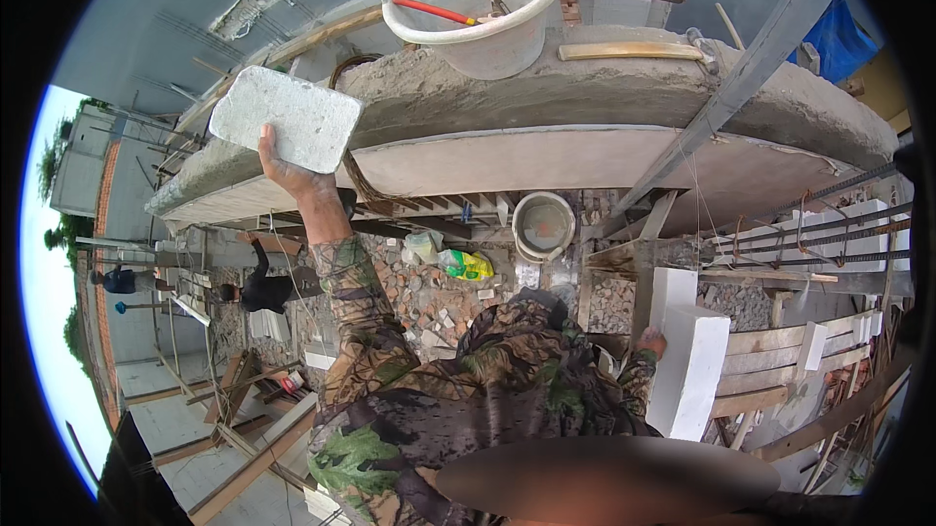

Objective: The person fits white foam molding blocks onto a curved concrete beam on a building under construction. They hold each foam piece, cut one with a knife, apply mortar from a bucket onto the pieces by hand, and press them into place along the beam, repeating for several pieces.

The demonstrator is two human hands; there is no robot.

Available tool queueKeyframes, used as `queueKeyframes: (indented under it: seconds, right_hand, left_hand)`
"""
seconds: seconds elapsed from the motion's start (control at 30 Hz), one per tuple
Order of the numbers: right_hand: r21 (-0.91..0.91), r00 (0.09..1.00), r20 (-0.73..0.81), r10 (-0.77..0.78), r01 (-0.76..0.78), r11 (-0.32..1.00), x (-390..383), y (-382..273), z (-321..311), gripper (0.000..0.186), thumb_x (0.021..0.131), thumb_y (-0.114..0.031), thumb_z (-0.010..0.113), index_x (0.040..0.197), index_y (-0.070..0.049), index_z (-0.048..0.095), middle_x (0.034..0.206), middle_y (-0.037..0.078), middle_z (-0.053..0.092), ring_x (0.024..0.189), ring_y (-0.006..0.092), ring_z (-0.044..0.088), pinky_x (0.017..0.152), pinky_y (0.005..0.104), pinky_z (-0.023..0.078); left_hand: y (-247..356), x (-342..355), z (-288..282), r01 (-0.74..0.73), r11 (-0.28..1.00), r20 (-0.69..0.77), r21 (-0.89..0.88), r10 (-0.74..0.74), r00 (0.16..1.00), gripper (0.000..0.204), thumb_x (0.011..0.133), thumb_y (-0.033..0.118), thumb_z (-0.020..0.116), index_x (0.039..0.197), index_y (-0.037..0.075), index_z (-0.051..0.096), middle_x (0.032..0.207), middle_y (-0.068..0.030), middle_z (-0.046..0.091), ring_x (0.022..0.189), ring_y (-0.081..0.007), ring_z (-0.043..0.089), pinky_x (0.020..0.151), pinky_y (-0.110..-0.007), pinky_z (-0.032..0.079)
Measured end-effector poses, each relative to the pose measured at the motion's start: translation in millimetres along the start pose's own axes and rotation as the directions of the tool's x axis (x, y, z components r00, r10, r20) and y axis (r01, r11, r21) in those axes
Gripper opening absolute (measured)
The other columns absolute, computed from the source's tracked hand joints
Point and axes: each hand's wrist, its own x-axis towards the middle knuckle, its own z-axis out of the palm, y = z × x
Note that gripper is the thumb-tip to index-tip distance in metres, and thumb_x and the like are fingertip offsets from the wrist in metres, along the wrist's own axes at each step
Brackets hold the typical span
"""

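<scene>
My left hand (pixel 291 173) holds up a pale grey, rough-faced lightweight concrete block (pixel 292 116) at the far left. The thumb lies across the block's face, and the other fingers are hidden behind it. The block is raised in front of a long rough concrete beam (pixel 624 87). Down at the right, my right hand (pixel 651 343) is against the left side of a white block (pixel 694 370). Its fingers are small and partly hidden, so their grip does not show clearly.
A whitish bucket (pixel 497 43) with red-handled pincers (pixel 434 11) stands on the beam, beside a wooden-handled tool (pixel 634 51). A slanting metal post (pixel 736 87) crosses the right side. Below are another bucket (pixel 543 224), rubble (pixel 429 297) and rebar (pixel 829 229). People (pixel 268 287) work at lower left.
</scene>
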Motion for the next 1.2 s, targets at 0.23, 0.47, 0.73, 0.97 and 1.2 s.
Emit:
queueKeyframes:
  seconds: [0.23, 0.47, 0.73, 0.97, 1.2]
  right_hand:
    - [0.333, 0.947, 0.071, 0.314, -0.319, 0.887, -9, -45, -32, 0.065, 0.09, -0.046, 0.063, 0.14, -0.006, 0.054, 0.128, 0.02, 0.064, 0.115, 0.0383, 0.062, 0.101, 0.0483, 0.048]
    - [0.766, 0.789, 0.205, 0.579, -0.497, 0.407, -13, -71, -57, 0.063, 0.092, -0.045, 0.06, 0.14, -0.005, 0.052, 0.13, 0.02, 0.061, 0.119, 0.0394, 0.059, 0.103, 0.0489, 0.046]
    - [0.906, 0.692, 0.31, 0.652, -0.422, 0.017, -12, -85, -69, 0.062, 0.094, -0.044, 0.057, 0.141, -0.004, 0.049, 0.133, 0.019, 0.059, 0.123, 0.0407, 0.056, 0.105, 0.0496, 0.045]
    - [0.922, 0.692, 0.336, 0.64, -0.382, -0.071, -15, -101, -81, 0.06, 0.096, -0.043, 0.054, 0.141, -0.004, 0.047, 0.136, 0.019, 0.056, 0.126, 0.0418, 0.054, 0.108, 0.0502, 0.043]
    - [0.859, 0.657, 0.449, 0.605, -0.133, -0.494, 11, -110, -43, 0.052, 0.108, -0.037, 0.032, 0.144, 0.0, 0.041, 0.147, 0.019, 0.047, 0.136, 0.0359, 0.047, 0.111, 0.0491, 0.044]
  left_hand:
    - [-33, 175, -63, 0.057, 0.993, -0.335, -0.099, -0.087, 0.938, 0.059, 0.09, 0.039, 0.054, 0.135, 0.002, 0.052, 0.138, -0.0172, 0.058, 0.121, -0.0384, 0.059, 0.104, -0.054, 0.046]
    - [-64, 206, -89, 0.149, 0.982, -0.591, 0.112, -0.054, 0.805, 0.056, 0.093, 0.044, 0.051, 0.132, 0.005, 0.054, 0.131, -0.0174, 0.058, 0.113, -0.0365, 0.059, 0.097, -0.051, 0.046]
    - [-67, 200, -76, 0.178, 0.959, -0.52, 0.222, -0.038, 0.854, 0.053, 0.094, 0.042, 0.055, 0.13, 0.003, 0.054, 0.126, -0.0165, 0.056, 0.11, -0.0345, 0.058, 0.095, -0.049, 0.046]
    - [-68, 196, -75, 0.161, 0.919, -0.44, 0.361, 0.016, 0.898, 0.052, 0.095, 0.04, 0.058, 0.129, 0.001, 0.054, 0.121, -0.0157, 0.055, 0.107, -0.0328, 0.057, 0.092, -0.048, 0.046]
    - [-75, 132, 2, -0.234, 0.629, -0.056, 0.742, 0.406, 0.912, 0.05, 0.096, 0.038, 0.062, 0.127, -0.001, 0.054, 0.117, -0.0149, 0.054, 0.104, -0.0311, 0.055, 0.09, -0.046, 0.046]
